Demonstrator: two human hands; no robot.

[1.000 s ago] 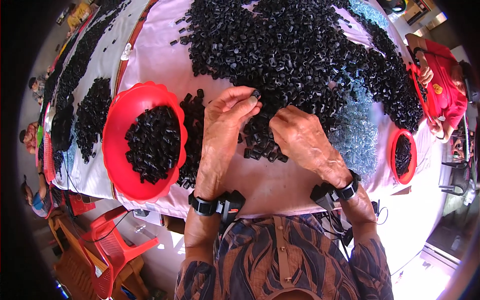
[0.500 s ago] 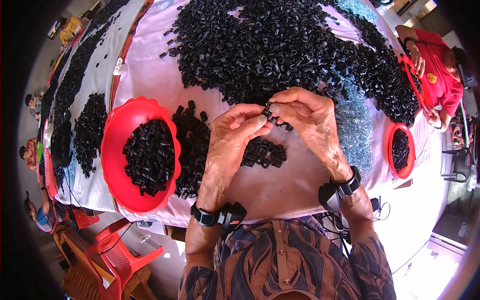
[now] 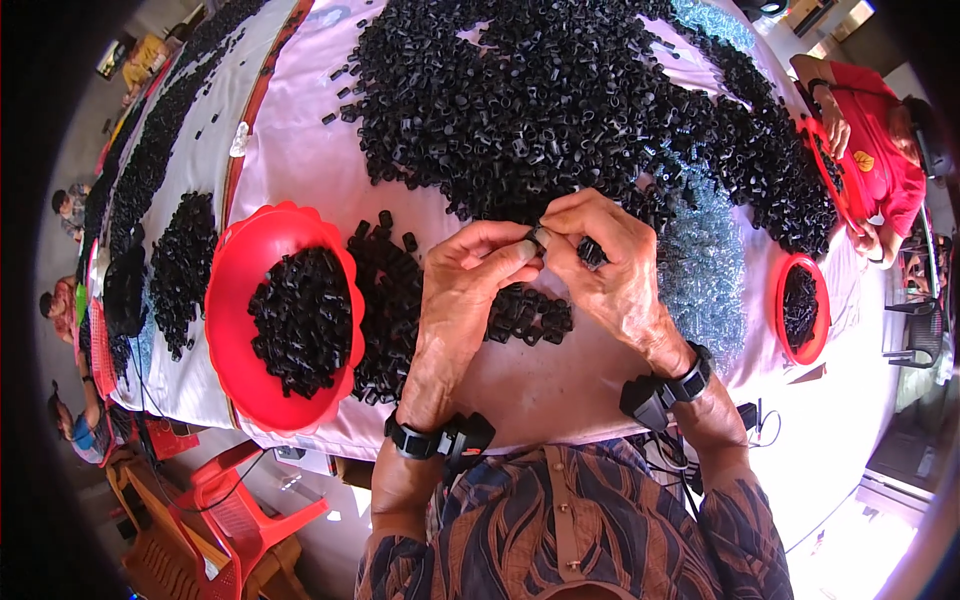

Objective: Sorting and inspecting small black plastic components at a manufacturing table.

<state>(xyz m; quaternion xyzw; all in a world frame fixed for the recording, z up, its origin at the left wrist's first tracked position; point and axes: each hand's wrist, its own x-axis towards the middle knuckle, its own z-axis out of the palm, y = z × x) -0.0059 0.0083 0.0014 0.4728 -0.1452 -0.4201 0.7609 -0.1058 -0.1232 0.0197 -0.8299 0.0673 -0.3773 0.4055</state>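
My left hand (image 3: 462, 282) and my right hand (image 3: 612, 265) meet over the table, fingertips pinched together. Between them sits a small black plastic part (image 3: 537, 242), mostly covered by the thumbs and fingers. Another black piece (image 3: 592, 251) shows by the curled fingers of my right hand; whether it is held I cannot tell. Just below the hands lies a small cluster of black parts (image 3: 535, 316). Beyond them spreads a large heap of similar black plastic parts (image 3: 500, 110). Left of my left hand is a further pile of black pieces (image 3: 385, 270).
A scalloped red bowl (image 3: 232, 335) with black parts stands at the left. Clear bluish small pieces (image 3: 705, 270) are heaped at the right, near a smaller red tray (image 3: 780, 312). A person in red (image 3: 865, 140) sits at the far right. A red chair (image 3: 240, 515) stands lower left.
My right hand has turned and its fingers have curled in more, with a black piece now showing beside them. My left hand stays nearly in place, still pinching.
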